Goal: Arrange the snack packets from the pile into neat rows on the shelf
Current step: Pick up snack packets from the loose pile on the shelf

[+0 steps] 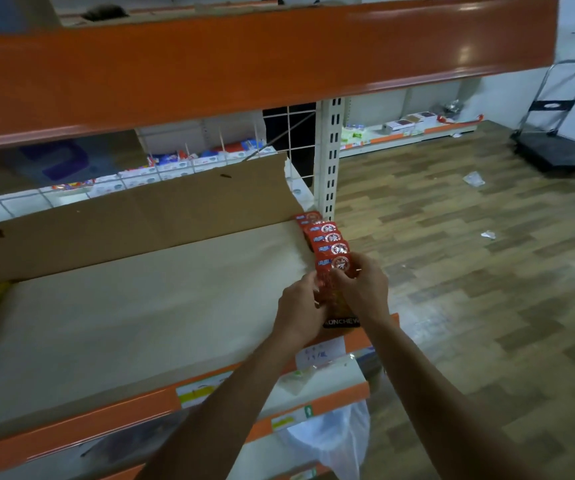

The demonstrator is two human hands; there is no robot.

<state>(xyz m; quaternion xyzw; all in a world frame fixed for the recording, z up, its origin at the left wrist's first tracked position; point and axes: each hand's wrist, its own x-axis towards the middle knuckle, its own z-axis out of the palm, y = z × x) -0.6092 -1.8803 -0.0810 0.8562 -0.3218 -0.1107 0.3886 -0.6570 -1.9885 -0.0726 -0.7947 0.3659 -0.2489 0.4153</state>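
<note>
Both grips closed tight: left hand (299,306) and right hand (362,285) pinch the front red snack packet (336,266) at the right end of the shelf (140,306), heading a row of packets (324,233) running back to the cardboard sheet (140,220).

Likely a shop, orange-edged shelving (262,60), price labels (319,353), stocked shelves (407,128) behind

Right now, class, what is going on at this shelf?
A person is stocking the shelf. The left grip and right grip together hold one red packet at the shelf's right end, at the front of a row of matching packets that runs back to the cardboard. The row is only a few packets long.
</note>
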